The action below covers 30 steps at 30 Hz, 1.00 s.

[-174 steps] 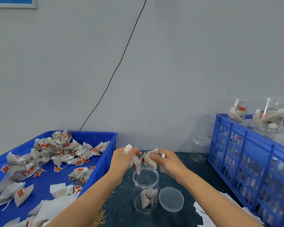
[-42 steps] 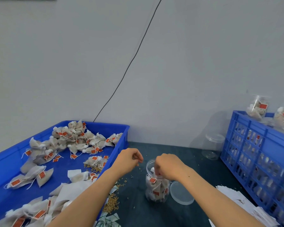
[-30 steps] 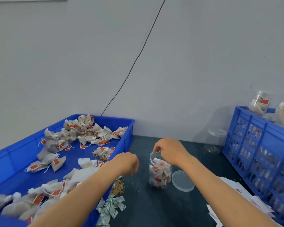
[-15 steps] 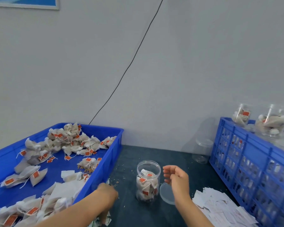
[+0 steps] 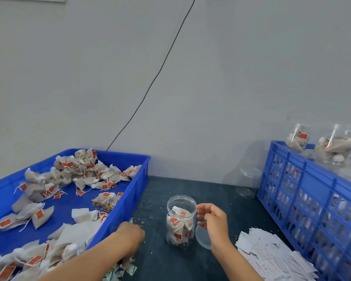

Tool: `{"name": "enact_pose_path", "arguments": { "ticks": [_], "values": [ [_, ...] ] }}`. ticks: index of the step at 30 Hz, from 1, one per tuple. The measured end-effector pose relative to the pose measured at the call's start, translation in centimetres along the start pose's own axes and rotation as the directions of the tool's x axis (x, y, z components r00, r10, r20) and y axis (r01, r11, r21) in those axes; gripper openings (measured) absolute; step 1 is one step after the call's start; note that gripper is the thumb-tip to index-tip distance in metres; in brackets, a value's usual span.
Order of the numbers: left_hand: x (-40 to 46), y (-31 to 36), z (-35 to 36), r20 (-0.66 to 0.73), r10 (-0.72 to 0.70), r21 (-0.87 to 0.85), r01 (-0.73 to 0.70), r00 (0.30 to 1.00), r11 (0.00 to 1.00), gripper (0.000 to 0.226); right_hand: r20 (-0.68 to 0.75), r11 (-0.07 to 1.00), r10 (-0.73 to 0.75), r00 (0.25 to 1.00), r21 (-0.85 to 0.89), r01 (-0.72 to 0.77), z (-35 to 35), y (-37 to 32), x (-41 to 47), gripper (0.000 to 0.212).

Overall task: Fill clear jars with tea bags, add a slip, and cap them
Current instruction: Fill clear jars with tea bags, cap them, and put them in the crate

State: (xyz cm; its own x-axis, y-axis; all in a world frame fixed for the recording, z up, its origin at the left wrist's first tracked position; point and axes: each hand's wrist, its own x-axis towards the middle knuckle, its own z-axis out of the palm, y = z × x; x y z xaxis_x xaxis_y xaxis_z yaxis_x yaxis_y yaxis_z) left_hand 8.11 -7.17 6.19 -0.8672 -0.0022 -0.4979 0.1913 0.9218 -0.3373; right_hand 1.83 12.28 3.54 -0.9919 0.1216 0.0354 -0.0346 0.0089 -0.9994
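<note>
Right hand [image 5: 213, 222] hovers with loosely curled, empty fingers at the open jar's [image 5: 181, 221] three o'clock; the left hand's [image 5: 130, 239] grip cannot be told.

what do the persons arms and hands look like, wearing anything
Both forearms are bare as far as the frame shows: no sleeves, gloves or watch visible. The left hand and right hand show no rings or markings that can be made out.
</note>
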Motion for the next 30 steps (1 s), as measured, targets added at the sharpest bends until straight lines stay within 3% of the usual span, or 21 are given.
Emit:
{"name": "enact_pose_path", "arguments": {
  "ticks": [13, 23, 26, 30],
  "values": [
    [1.1, -0.4, 1.3, -0.121, -0.116, -0.122, 0.102, 0.986, 0.987, 0.034, -0.006, 0.999, 0.022, 1.0, -0.024, -0.022, -0.2, -0.3, -0.9, 0.043],
    [1.4, -0.4, 1.3, -0.181, -0.145, -0.245, 0.098, 0.973, 0.965, 0.012, 0.013, 0.996, 0.053, 0.998, -0.073, -0.052, -0.8, -0.2, -1.3, 0.042],
    [1.4, -1.3, 0.2, -0.273, -0.213, -0.383, 0.097, 0.938, 0.919, 0.008, 0.022, 0.996, 0.063, 0.998, -0.07, -0.061, -1.2, -0.2, -1.1, 0.042],
    [1.1, -2.5, -2.5, -0.445, -0.336, -0.522, 0.064, 0.83, 0.851, 0.009, 0.018, 0.996, 0.072, 0.997, -0.053, -0.071, -1.5, -0.3, -0.6, 0.041]
  ]
}}
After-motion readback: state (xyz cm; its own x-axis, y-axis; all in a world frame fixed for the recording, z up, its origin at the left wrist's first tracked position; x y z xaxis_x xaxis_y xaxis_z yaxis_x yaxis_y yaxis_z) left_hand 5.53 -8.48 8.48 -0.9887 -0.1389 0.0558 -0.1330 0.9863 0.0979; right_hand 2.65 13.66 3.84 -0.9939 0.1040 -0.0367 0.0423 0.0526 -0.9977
